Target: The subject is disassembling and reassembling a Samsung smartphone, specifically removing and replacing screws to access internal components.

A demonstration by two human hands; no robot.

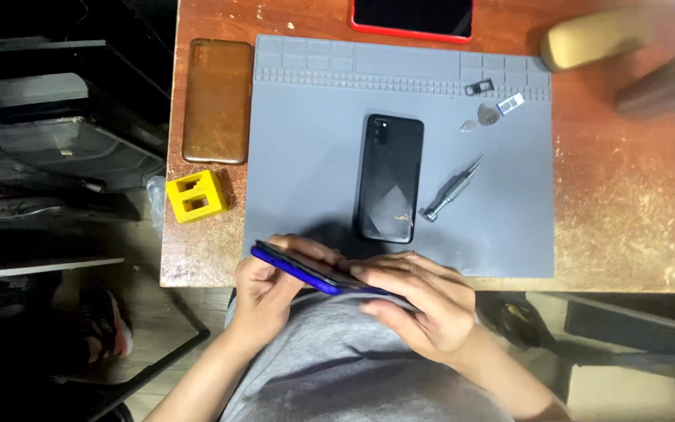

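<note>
A blue phone (306,270) is held edge-on at the near edge of the grey work mat (306,141). My left hand (263,293) grips its left end and my right hand (423,301) grips its right end, fingers curled under it. A black phone (389,177) lies back-up in the middle of the mat, apart from both hands. A small metal screwdriver (451,188) lies to its right.
A brown phone case (216,100) and a yellow block (195,195) sit left of the mat on the wooden table (626,195). A red-edged device (412,17) lies at the far edge, a tan object (591,39) far right. Picks and small parts (487,116) lie on the mat.
</note>
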